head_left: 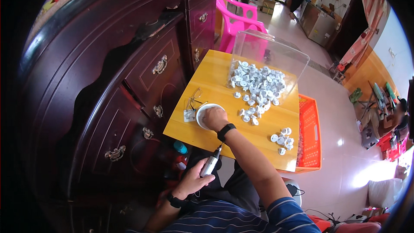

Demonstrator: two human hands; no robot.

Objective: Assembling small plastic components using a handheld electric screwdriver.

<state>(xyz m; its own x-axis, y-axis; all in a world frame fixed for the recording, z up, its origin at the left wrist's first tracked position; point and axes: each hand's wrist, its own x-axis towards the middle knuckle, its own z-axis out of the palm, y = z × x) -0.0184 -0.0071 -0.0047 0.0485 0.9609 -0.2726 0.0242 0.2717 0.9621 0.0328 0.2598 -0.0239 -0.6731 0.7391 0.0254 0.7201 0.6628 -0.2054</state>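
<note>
My right hand (214,119) reaches down into a white bowl (198,115) near the table's left front. Its fingers are curled together inside the bowl, and whatever they pinch is hidden. Below the table's front edge, my left hand (192,182) is wrapped round a silver electric screwdriver (210,166), its dark tip pointing up toward the table. Many small white plastic parts (258,82) spill from a clear plastic bin (297,54) lying on its side. A separate small group of white parts (282,139) lies at the table's right front.
Eyeglasses (195,99) and a small clear packet (189,115) lie left of the bowl on the yellow table (194,134). An orange crate (318,133) stands against its right side. Dark drawers (142,73) rise at left, a pink chair (237,23) behind. Other people are farther off.
</note>
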